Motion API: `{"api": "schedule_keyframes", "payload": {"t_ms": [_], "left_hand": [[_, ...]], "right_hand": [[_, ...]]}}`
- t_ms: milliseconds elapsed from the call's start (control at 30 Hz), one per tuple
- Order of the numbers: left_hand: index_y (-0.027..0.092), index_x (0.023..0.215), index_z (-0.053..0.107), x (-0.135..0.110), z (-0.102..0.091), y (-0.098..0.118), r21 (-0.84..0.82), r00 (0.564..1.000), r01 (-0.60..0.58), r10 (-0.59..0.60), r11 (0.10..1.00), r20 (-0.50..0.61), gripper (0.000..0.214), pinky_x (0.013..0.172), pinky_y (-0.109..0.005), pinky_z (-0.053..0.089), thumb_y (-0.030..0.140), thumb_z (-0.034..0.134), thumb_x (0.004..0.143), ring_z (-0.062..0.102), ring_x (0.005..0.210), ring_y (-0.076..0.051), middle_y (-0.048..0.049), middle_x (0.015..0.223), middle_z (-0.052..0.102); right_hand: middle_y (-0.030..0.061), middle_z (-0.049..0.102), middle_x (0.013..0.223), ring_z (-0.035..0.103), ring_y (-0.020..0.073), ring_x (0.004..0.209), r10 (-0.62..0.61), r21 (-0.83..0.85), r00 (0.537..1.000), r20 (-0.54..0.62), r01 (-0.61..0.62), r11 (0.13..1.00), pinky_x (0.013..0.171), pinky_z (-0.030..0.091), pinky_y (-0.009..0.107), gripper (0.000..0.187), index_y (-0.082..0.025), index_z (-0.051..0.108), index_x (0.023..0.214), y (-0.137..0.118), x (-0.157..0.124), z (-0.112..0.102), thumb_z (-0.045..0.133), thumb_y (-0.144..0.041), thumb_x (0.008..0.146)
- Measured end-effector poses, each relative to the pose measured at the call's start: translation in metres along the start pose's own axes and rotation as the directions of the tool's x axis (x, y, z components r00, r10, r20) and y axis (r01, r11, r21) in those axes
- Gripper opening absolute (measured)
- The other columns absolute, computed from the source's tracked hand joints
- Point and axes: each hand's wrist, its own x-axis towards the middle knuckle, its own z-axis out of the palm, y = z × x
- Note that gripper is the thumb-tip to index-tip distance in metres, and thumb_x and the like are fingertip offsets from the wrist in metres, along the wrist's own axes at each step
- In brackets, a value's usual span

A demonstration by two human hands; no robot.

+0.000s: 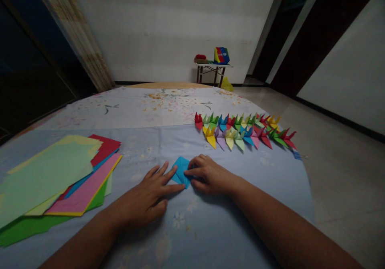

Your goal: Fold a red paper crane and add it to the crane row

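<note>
A small folded piece of blue paper [181,169] lies on the pale blue cloth in front of me. My left hand [150,195] lies flat with its fingers stretched out, the fingertips pressing on the paper's left and lower edge. My right hand [207,174] is curled, and its thumb and fingers pinch the paper's right edge against the cloth.
A fanned pile of coloured paper sheets [54,181] lies at the left. Two rows of several folded paper cranes [243,130] lie at the right near the cloth's edge. Far off, a small table [212,68] with colourful things stands by the wall. Bare floor [331,156] is at the right.
</note>
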Motion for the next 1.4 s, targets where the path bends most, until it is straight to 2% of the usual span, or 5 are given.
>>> {"api": "schedule_keyframes", "payload": {"t_ms": [733,867,1067,1300,1400], "left_hand": [[0.042,0.133,0.033,0.001,0.001,0.008,0.047,0.998,0.056,-0.055,0.997,-0.021,0.069,0.104,-0.061,0.010,0.013,0.046,0.073,0.002,0.135,-0.033,0.0020,0.150,0.005],[0.043,0.133,0.033,0.001,0.002,0.009,0.029,0.998,0.059,-0.059,0.998,-0.023,0.067,0.104,-0.062,0.008,0.014,0.046,0.074,0.001,0.135,-0.034,0.0025,0.150,0.004],[0.041,0.131,0.037,0.000,-0.001,0.017,0.024,0.991,0.127,-0.126,0.992,-0.038,0.067,0.103,-0.063,0.007,0.011,0.044,0.072,0.000,0.135,-0.034,0.0009,0.150,0.005],[0.031,0.134,0.036,-0.004,-0.002,0.035,0.034,0.995,0.085,-0.083,0.996,-0.055,0.069,0.106,-0.059,0.003,0.012,0.044,0.068,0.014,0.136,-0.028,-0.0029,0.147,0.027],[0.030,0.135,0.035,-0.004,0.001,0.035,0.038,0.994,0.102,-0.100,0.994,-0.053,0.070,0.106,-0.059,0.003,0.013,0.044,0.068,0.014,0.136,-0.029,-0.0030,0.148,0.026]], "right_hand": [[0.0090,0.054,0.103,0.045,0.0202,0.093,0.011,-0.012,1.000,-0.002,-0.011,1.000,0.081,0.036,0.036,0.039,-0.020,0.057,0.115,-0.002,-0.001,0.000,0.056,-0.021,0.076],[0.0088,0.053,0.105,0.044,0.0202,0.093,0.014,-0.010,1.000,0.016,-0.013,1.000,0.081,0.036,0.036,0.046,-0.025,0.052,0.122,-0.005,-0.001,-0.002,0.056,-0.022,0.076],[0.0081,0.049,0.108,0.042,0.0210,0.095,0.004,-0.038,0.999,0.052,-0.002,0.999,0.083,0.035,0.038,0.035,-0.031,0.061,0.113,-0.007,-0.001,-0.003,0.057,-0.026,0.078],[0.0079,0.049,0.108,0.042,0.0211,0.096,0.014,-0.027,0.998,0.061,-0.013,1.000,0.083,0.035,0.038,0.037,-0.032,0.059,0.115,-0.008,0.000,-0.003,0.056,-0.026,0.079],[0.0079,0.048,0.109,0.041,0.0211,0.096,0.018,-0.019,0.998,0.064,-0.017,1.000,0.084,0.034,0.039,0.037,-0.032,0.059,0.115,-0.008,0.000,-0.003,0.056,-0.026,0.079]]}}
